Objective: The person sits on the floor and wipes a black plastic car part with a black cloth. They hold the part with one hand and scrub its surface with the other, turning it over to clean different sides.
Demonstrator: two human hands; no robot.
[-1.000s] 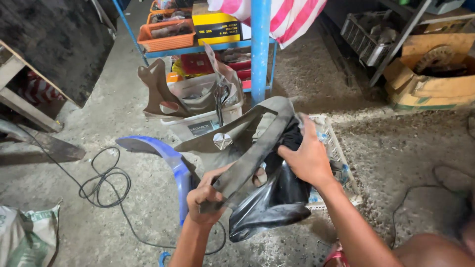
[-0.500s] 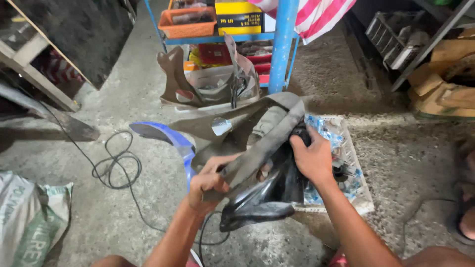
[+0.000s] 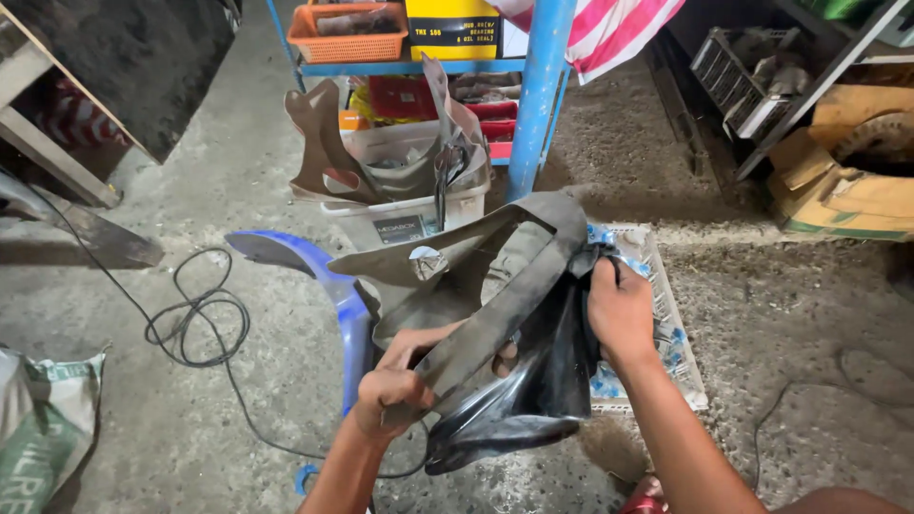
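Both hands clamped on grey plastic fairing panel [image 3: 476,276]: L hand [image 3: 395,390] on lower strut, R hand [image 3: 621,309] on edge; prob light, stiff, glossy-slick, so grip struts w/ care

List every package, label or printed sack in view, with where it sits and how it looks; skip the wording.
Yellow and black box: rectangular, on the blue shelf, beside the orange basket.
White plastic bin: on the floor under the shelf, small dark label on its front.
Round white sticker: on the grey panel.
Printed sack: white and green, floor at far left.
Cardboard boxes: brown, right.
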